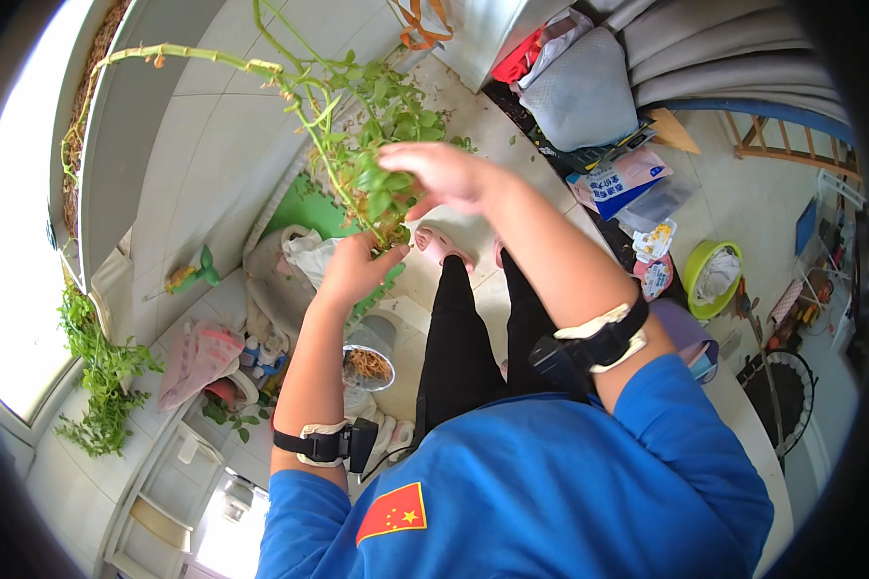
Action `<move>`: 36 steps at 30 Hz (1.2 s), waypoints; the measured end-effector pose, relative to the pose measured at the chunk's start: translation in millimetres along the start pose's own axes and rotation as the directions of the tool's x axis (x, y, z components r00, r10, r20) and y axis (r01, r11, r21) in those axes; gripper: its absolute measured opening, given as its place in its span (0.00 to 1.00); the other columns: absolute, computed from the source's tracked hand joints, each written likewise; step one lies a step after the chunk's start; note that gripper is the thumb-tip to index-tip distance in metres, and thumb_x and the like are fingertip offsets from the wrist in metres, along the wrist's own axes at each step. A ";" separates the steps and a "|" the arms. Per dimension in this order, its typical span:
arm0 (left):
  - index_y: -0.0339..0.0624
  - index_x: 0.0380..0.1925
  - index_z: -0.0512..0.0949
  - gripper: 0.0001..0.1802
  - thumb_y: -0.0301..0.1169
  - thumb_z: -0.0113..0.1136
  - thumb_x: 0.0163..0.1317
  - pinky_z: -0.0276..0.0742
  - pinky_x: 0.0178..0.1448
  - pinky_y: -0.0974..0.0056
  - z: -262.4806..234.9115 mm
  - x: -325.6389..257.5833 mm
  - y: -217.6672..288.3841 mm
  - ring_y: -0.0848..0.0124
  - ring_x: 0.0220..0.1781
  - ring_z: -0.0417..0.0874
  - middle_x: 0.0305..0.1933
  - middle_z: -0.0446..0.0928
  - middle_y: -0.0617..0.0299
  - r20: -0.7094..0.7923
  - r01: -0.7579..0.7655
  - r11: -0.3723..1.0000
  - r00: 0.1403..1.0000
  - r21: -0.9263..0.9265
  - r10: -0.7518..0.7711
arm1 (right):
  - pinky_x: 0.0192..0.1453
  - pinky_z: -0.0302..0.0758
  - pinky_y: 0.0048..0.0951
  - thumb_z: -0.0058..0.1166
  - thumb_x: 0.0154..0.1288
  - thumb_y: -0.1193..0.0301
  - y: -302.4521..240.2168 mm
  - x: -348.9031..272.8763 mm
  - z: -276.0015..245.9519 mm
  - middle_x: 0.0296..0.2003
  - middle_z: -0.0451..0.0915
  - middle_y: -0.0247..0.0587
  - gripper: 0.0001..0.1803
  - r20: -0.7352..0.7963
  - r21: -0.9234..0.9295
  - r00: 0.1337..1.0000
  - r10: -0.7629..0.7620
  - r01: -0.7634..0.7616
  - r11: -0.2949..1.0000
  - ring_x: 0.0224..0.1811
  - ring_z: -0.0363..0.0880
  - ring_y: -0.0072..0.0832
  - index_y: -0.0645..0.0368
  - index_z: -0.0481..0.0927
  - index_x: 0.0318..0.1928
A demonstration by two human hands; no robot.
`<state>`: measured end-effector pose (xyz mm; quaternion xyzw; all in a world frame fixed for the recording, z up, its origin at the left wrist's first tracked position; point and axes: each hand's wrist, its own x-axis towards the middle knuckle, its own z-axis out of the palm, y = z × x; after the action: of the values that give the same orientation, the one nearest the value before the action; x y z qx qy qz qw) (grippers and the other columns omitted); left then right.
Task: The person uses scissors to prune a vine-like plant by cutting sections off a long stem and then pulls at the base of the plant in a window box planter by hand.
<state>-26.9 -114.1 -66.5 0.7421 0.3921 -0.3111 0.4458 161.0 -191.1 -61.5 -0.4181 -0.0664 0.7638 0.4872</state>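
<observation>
A trailing leafy plant hangs in front of me, its long bare green stems arching over from the planter at the upper left. My left hand pinches the low end of the hanging stems, thumb and forefinger closed on them. Higher up and to the right, my right hand curves around the leaves, its thumb well apart from the fingers. Its fingertips touch the foliage, and some are hidden among it. Both forearms wear black straps with small boxes.
Beneath my hands stand a grey bin with dry brown scraps and a green mat. Fallen leaves dot the tiled floor. Right are a grey cushion, packages and a lime-green basin. More foliage hangs at left.
</observation>
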 end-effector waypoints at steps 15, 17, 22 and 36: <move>0.31 0.30 0.75 0.14 0.34 0.60 0.53 0.66 0.21 0.71 5.4 -6.5 7.6 0.80 0.17 0.69 0.19 0.73 0.65 -0.041 -0.028 0.934 0.999 -0.356 0.014 | 0.44 0.71 0.29 0.47 0.51 0.41 -13.9 8.8 -26.1 0.35 0.79 0.43 0.35 -0.135 -0.633 0.863 -0.488 0.304 0.712 0.36 0.78 0.33 0.62 0.77 0.43; 0.31 0.30 0.75 0.14 0.34 0.60 0.53 0.65 0.20 0.71 4.2 -5.1 6.1 0.80 0.16 0.69 0.19 0.73 0.65 -0.055 -0.024 0.923 0.998 -0.384 0.004 | 0.49 0.67 0.29 0.44 0.51 0.38 -4.3 6.1 -51.0 0.36 0.78 0.39 0.38 -0.013 -0.182 0.959 -0.283 0.276 0.944 0.37 0.75 0.34 0.59 0.75 0.47; 0.31 0.29 0.76 0.15 0.36 0.61 0.53 0.66 0.20 0.71 5.8 3.6 2.5 0.80 0.15 0.70 0.18 0.73 0.65 -0.054 -0.017 0.940 0.999 -0.340 -0.001 | 0.53 0.63 0.45 0.41 0.56 0.41 81.5 -0.3 -100.5 0.43 0.74 0.45 0.34 -0.070 0.643 0.993 -0.091 0.115 0.757 0.46 0.71 0.42 0.56 0.71 0.51; 0.29 0.21 0.74 0.25 0.46 0.63 0.47 0.71 0.25 0.62 19.8 8.6 -12.1 0.64 0.17 0.77 0.15 0.74 0.53 -0.165 -0.006 0.999 0.986 -0.034 0.000 | 0.43 0.66 0.23 0.55 0.53 0.65 145.6 -7.9 -93.0 0.33 0.76 0.36 0.19 -0.194 -0.192 0.957 0.216 -0.253 0.948 0.37 0.73 0.24 0.61 0.73 0.44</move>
<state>-35.2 -125.8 -86.6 0.7582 0.4318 -0.2413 0.4248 127.5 -301.1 -190.7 -0.5370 -0.0563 0.7662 0.3484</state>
